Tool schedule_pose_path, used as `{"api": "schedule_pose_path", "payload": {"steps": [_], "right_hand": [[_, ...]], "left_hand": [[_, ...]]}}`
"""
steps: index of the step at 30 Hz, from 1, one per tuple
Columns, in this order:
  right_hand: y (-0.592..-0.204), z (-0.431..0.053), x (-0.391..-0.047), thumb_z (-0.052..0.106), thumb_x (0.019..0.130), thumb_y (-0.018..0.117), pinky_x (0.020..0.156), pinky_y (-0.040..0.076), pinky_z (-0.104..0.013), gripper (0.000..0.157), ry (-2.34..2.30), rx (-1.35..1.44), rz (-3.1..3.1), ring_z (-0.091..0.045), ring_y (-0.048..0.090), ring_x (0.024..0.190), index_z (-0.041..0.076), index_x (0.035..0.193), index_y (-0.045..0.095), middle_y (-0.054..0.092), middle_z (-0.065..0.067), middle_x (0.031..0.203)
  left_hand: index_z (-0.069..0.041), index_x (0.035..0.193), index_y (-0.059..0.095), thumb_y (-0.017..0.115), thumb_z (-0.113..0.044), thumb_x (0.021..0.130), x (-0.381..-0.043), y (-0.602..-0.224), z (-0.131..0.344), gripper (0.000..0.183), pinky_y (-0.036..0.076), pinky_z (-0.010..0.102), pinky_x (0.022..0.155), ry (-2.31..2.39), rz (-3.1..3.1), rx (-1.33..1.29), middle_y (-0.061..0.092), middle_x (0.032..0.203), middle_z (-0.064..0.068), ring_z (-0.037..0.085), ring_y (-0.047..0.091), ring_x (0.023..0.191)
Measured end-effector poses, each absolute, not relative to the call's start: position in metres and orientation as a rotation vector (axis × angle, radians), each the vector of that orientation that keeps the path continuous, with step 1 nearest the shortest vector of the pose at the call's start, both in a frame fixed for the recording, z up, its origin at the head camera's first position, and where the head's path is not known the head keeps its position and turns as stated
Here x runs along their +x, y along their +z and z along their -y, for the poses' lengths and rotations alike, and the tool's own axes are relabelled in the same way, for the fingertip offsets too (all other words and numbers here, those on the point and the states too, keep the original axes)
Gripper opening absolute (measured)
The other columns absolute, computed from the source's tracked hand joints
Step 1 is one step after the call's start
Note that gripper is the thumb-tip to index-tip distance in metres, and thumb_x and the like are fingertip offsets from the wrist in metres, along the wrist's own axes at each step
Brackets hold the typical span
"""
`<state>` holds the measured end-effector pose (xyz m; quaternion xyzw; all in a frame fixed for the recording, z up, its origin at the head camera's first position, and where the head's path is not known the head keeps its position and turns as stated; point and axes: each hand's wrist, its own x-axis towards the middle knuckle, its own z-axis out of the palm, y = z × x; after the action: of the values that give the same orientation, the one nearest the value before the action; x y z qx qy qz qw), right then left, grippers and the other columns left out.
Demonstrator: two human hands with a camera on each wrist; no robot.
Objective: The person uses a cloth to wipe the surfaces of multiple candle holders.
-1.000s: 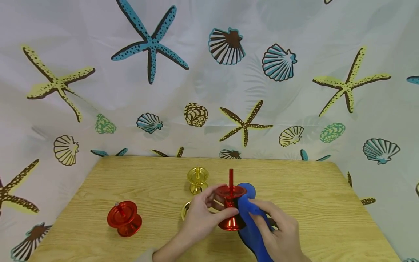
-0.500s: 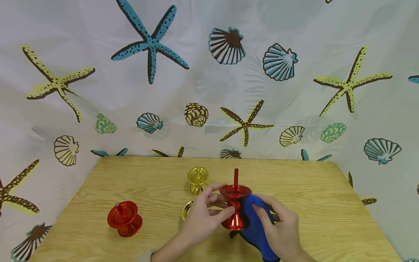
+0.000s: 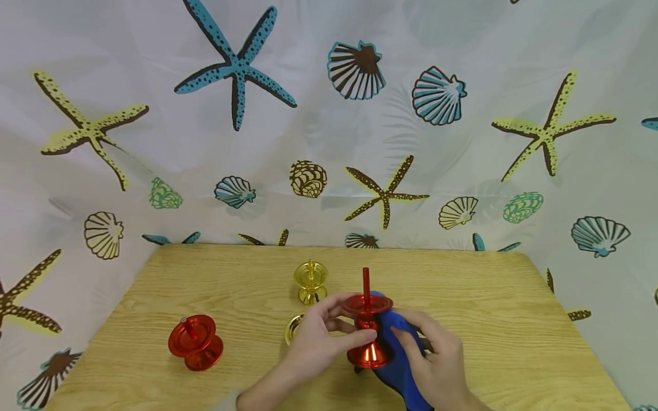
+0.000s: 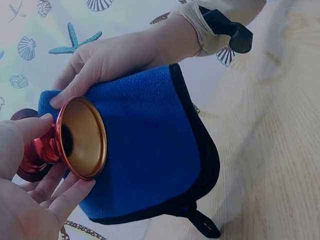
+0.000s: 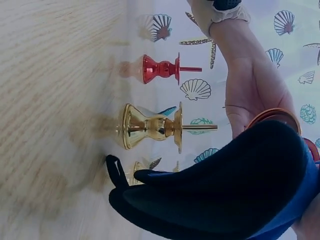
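A shiny red candle holder (image 3: 370,355) with a dish and an upright rod is raised above the table, gripped at its narrow middle by my left hand (image 3: 313,345). Its hollow underside (image 4: 86,137) faces the left wrist camera and looks golden inside. My right hand (image 3: 440,357) pinches a blue cloth (image 3: 394,357) between thumb and fingers against the holder's right side. Black edging and a small hanging loop (image 4: 204,224) show on the cloth in the left wrist view. From the right wrist, the cloth's dark side (image 5: 215,195) covers most of the holder.
Another red candle holder (image 3: 203,353) stands on the table at left. A gold one (image 3: 311,278) is at the back middle; a second gold one (image 3: 292,329) is partly hidden behind my left hand. A patterned curtain (image 3: 319,131) surrounds the wooden table (image 3: 504,308).
The red holder shifted right, then slightly back left and lower. My right hand slid the cloth along its side; the cloth's top edge now shows behind the dish.
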<state>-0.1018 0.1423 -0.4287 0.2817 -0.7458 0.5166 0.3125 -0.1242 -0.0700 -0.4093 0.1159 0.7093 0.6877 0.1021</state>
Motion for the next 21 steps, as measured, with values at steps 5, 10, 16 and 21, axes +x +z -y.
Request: {"api": "schedule_pose_path", "payload": {"steps": [5, 10, 16, 21], "right_hand": [[-0.423, -0.145, -0.097, -0.027, 0.082, 0.070, 0.084, 0.061, -0.016, 0.046, 1.346, 0.827, 1.878, 0.000, 0.074, 0.109, -0.001, 0.120, 0.074, 0.078, -0.022, 0.105], [-0.414, -0.145, -0.086, -0.028, 0.079, 0.071, 0.090, 0.059, -0.016, 0.048, 1.336, 0.839, 1.863, -0.001, 0.074, 0.110, -0.001, 0.119, 0.074, 0.079, -0.018, 0.107], [-0.403, -0.143, -0.077, -0.026, 0.080, 0.072, 0.078, 0.060, -0.015, 0.049, 1.313, 0.746, 1.938, 0.001, 0.074, 0.104, 0.003, 0.119, 0.075, 0.080, -0.016, 0.106], [-0.407, -0.143, -0.081, -0.022, 0.081, 0.074, 0.063, 0.058, -0.015, 0.046, 1.303, 0.724, 1.991, 0.003, 0.074, 0.097, 0.005, 0.119, 0.076, 0.079, -0.017, 0.102]], "left_hand": [[-0.009, 0.143, 0.062, 0.090, -0.023, 0.085, -0.125, -0.409, 0.070, 0.066, 0.063, 0.030, 0.076, 2.003, -2.179, 0.336, 0.078, 0.117, 0.015, 0.021, 0.076, 0.091], [-0.009, 0.142, 0.062, 0.090, -0.021, 0.084, -0.127, -0.409, 0.070, 0.066, 0.064, 0.033, 0.076, 2.003, -2.195, 0.323, 0.078, 0.115, 0.015, 0.021, 0.077, 0.090], [-0.009, 0.141, 0.063, 0.090, -0.020, 0.084, -0.127, -0.407, 0.070, 0.064, 0.065, 0.035, 0.075, 2.000, -2.209, 0.310, 0.078, 0.113, 0.014, 0.021, 0.077, 0.090], [-0.010, 0.141, 0.063, 0.091, -0.022, 0.083, -0.126, -0.407, 0.070, 0.065, 0.065, 0.033, 0.073, 2.002, -2.208, 0.328, 0.078, 0.114, 0.014, 0.021, 0.077, 0.090]]}}
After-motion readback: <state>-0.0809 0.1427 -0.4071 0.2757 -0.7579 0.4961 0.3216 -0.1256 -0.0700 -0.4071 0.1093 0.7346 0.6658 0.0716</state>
